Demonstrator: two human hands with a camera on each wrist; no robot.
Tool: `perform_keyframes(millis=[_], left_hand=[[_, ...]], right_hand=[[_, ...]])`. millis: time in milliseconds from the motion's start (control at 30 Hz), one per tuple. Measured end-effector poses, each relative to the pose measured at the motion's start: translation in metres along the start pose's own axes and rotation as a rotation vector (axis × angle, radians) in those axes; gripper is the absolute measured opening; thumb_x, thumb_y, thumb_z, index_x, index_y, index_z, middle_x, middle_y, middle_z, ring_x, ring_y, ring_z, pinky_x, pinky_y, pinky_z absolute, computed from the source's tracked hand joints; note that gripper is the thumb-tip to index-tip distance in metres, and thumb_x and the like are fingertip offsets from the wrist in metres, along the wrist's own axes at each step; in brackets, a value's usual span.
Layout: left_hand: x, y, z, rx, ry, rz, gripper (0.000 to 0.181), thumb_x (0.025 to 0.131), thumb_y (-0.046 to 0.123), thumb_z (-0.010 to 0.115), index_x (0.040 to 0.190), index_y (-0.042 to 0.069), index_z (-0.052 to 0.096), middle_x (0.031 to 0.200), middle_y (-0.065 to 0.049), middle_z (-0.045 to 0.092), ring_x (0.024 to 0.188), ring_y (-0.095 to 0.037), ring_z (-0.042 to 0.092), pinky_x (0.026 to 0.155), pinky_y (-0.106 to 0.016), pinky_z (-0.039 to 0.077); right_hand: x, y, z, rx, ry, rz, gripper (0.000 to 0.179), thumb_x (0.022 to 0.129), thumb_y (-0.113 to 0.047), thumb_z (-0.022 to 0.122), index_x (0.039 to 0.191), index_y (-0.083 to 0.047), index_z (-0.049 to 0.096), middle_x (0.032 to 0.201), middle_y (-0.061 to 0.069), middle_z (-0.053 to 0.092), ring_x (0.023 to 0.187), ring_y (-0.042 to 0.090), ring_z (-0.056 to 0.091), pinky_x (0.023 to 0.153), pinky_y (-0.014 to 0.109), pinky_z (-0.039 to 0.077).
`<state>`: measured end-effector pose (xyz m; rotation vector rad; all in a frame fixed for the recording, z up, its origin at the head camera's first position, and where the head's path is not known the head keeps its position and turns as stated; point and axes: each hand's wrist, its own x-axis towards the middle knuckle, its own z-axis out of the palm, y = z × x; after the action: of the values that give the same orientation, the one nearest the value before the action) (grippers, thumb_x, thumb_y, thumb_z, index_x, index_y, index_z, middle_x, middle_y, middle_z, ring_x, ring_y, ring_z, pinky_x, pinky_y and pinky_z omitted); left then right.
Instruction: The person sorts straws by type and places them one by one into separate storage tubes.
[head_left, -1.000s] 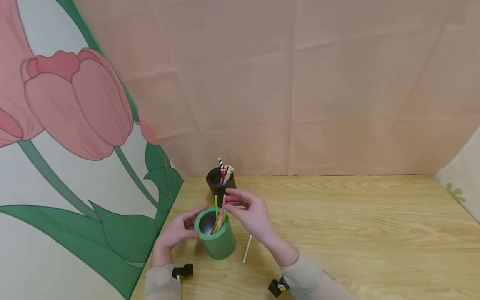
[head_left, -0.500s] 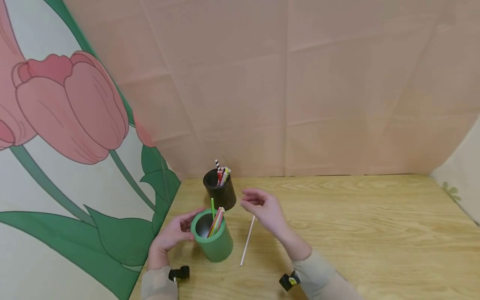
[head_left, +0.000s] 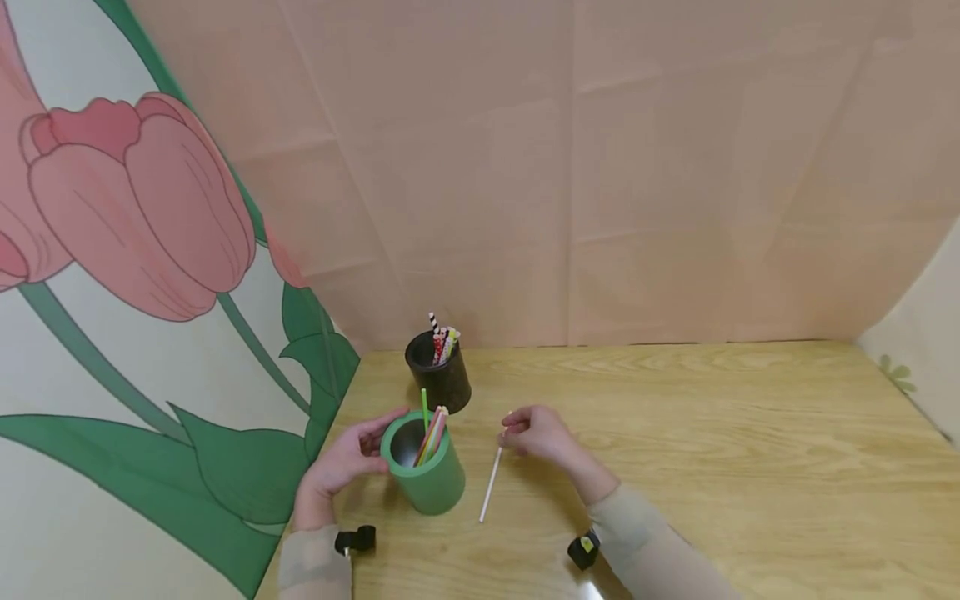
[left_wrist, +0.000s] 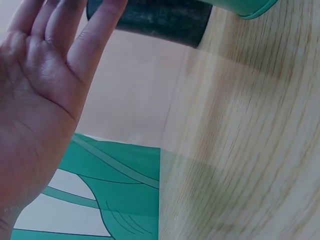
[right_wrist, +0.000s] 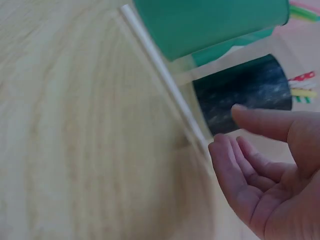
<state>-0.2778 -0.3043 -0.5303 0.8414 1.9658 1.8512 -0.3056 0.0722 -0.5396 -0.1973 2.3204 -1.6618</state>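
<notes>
On the left side of the table a green cup [head_left: 433, 487] holds several coloured straws [head_left: 433, 435], a green one standing tallest. My left hand [head_left: 347, 457] grips this cup from its left, thumb at the front and fingers at the far side of the rim. To the right of the cup a white straw [head_left: 490, 492] lies on the wood. My right hand [head_left: 542, 433] is at the straw's far end, its fingertips right beside it. In the right wrist view a gap shows between the thumb [right_wrist: 262, 121] and fingers.
Behind the green cup stands a black cup [head_left: 450, 387] with several patterned straws [head_left: 444, 346] in it. The wooden table [head_left: 712, 450] stretches to the right. A pink cloth [head_left: 675, 208] hangs along its back edge, and a tulip-printed panel [head_left: 150, 250] borders the left.
My right hand has let go of a pink straw in the green cup, moved right, then come down to the white straw. My left hand has stayed at the green cup.
</notes>
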Motion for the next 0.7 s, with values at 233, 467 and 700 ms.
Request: perform_keyframes(millis=[233,467,700], left_hand=[[0.0,-0.003,-0.001,-0.009,-0.005,0.008,0.093,0.092,0.033,0.085,0.163,-0.004,0.038,0.153,-0.003,0.061,0.129,-0.017,0.063,0.097,-0.031,0.057],[0.002,-0.001,0.001,-0.007,0.0,-0.007,0.094,0.091,0.036,0.086,0.163,-0.002,0.039,0.152,-0.002,0.062,0.129,-0.018,0.063,0.098,-0.032,0.057],[0.001,-0.001,0.0,-0.002,0.01,0.003,0.095,0.091,0.036,0.086,0.163,-0.004,0.038,0.153,-0.004,0.061,0.13,-0.017,0.063,0.099,-0.032,0.057]], right_hand=[[0.007,0.02,0.008,0.017,0.034,0.052,0.035,0.082,0.003,0.087,0.113,0.008,0.071,0.097,0.011,0.074,0.076,0.016,0.068,0.066,0.029,0.06],[0.01,0.026,0.016,0.025,0.079,0.027,0.042,0.076,0.004,0.09,0.111,0.009,0.067,0.095,0.011,0.066,0.074,0.017,0.064,0.063,0.029,0.06],[0.013,0.022,0.02,-0.101,0.085,0.018,0.049,0.075,-0.01,0.096,0.11,0.006,0.066,0.091,0.008,0.063,0.07,0.016,0.064,0.063,0.028,0.056]])
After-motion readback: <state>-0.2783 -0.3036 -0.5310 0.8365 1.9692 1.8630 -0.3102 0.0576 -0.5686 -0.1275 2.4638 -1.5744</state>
